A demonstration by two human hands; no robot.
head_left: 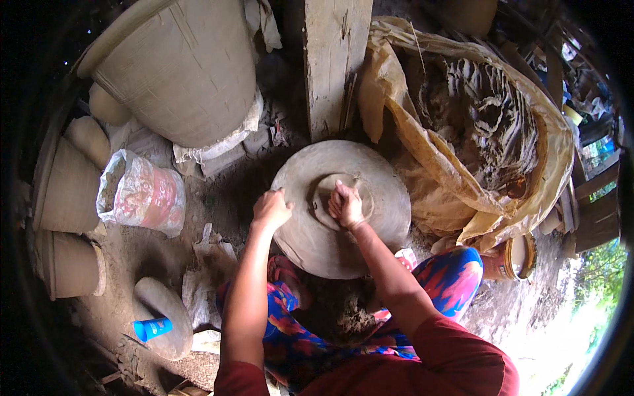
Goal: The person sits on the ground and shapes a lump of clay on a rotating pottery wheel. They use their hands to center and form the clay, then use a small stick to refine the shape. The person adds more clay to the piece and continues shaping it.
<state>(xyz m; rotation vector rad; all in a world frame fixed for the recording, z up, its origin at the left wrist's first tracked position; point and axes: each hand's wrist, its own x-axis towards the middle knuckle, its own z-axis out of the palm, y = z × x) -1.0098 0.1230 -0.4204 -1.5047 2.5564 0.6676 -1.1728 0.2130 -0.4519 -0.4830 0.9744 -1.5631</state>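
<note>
A round grey wheel (307, 241) lies flat before me at knee level. On its middle is a smaller clay disc (323, 198) with a slightly uneven edge. My right hand (345, 204) rests on this disc, fingers curled; whatever may be inside them is hidden. My left hand (272, 210) is at the wheel's left rim, its fingers bent over the edge.
Large clay pots (172, 72) stand left, beside a sack (152, 204). A plank (333, 66) rises behind the wheel. Plastic-wrapped clay (479, 122) sits right, above a bucket (518, 257). A blue cup (150, 329) lies at lower left on a flat disc (178, 310).
</note>
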